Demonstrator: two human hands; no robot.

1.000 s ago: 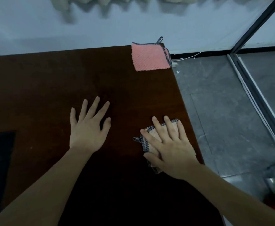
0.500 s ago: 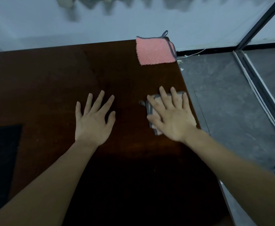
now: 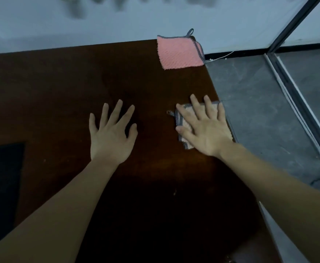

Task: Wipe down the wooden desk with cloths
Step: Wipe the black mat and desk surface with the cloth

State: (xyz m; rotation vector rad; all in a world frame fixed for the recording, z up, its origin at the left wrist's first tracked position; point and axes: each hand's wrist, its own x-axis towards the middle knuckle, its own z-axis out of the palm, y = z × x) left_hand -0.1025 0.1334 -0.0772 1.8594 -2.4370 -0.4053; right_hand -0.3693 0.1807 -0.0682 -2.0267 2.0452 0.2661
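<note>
Wiping the tabletop (image 3: 64, 95) edge with 1 cloth.
My right hand (image 3: 205, 130) presses the cloth (image 3: 183, 118) flat-fingered for friction; my left hand (image 3: 111, 133) rests released, bracing me. The pink cloth (image 3: 180, 52) waits at the far corner.

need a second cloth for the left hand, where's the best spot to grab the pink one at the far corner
Likely the near edge of the pink cloth, pinched from the desk side. It lies flat there, while its loop and far right corner sit at the desk's edge.

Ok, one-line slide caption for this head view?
Right hand presses beige cloth flat on wooden desk; left hand rests open; pink cloth unused.
</note>
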